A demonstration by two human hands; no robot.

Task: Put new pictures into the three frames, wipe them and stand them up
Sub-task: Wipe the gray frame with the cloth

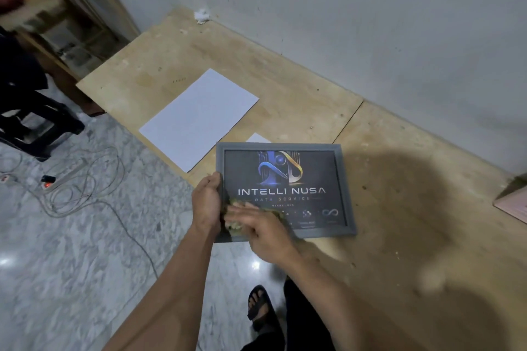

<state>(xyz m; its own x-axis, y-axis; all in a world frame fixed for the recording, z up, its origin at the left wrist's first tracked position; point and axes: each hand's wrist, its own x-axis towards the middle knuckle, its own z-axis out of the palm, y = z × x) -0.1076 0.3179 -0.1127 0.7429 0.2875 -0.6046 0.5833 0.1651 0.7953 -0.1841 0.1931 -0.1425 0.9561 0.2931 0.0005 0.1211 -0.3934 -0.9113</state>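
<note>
A grey picture frame (346, 177) with a dark "INTELLI NUSA" picture behind its glass is held face up over the front edge of a plywood table (399, 208). My left hand (206, 204) grips the frame's left edge. My right hand (261, 229) presses a greenish cloth (235, 225) flat against the lower left of the glass; the hand is blurred. A large white sheet (196, 117) lies on the table behind the frame, and a corner of a smaller white sheet (258, 138) shows above the frame's top edge.
A grey wall (370, 23) runs along the back of the table. A pinkish flat object (513, 204) lies at the right edge. White crumpled scrap (203, 16) sits in the far corner. Cables and a power strip (48, 184) lie on the marble floor, beside a dark stool (31, 122).
</note>
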